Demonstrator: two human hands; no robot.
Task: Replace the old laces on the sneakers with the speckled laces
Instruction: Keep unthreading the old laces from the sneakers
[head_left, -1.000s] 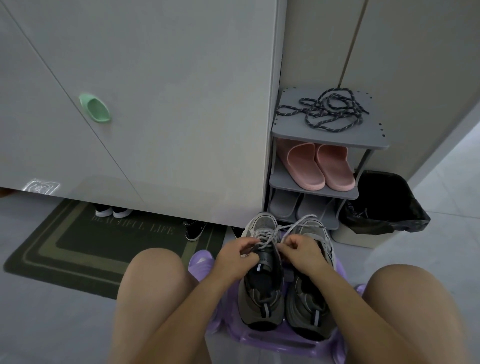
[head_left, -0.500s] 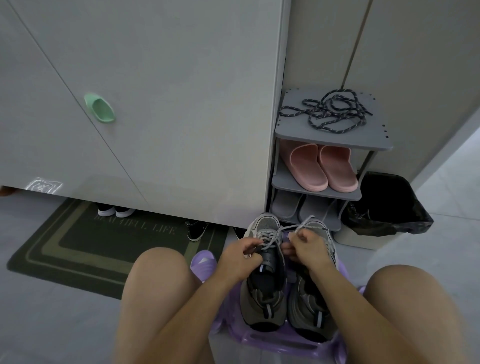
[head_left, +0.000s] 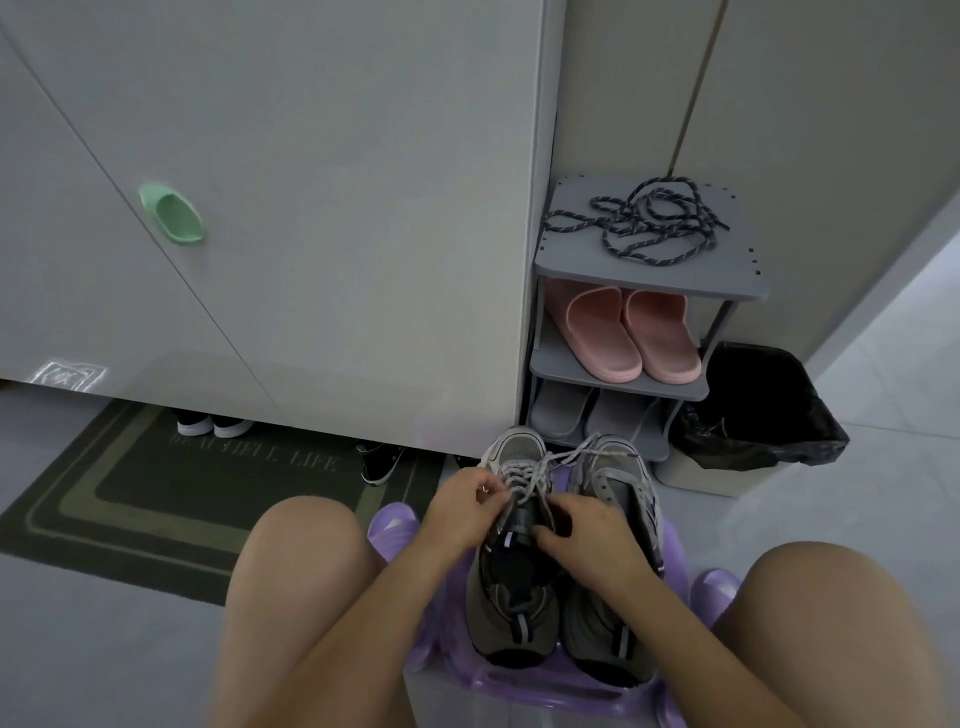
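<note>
On the purple stool, two sneakers stand side by side. Left hand pinches an old lace; right hand grips the tongue area. Speckled laces lie on the rack's top shelf.

Views: one only, head camera, so no shared part
Position: above a seated person's knees
Facing: forward and down, wide-angle, edges bowed
Near field, 6 o'clock: sneakers on a purple stool, close under the lens
Far field, 1 o'clock: shoe rack
Far field, 10 o'clock: cabinet door
Floor, 8 o'clock: doormat
</note>
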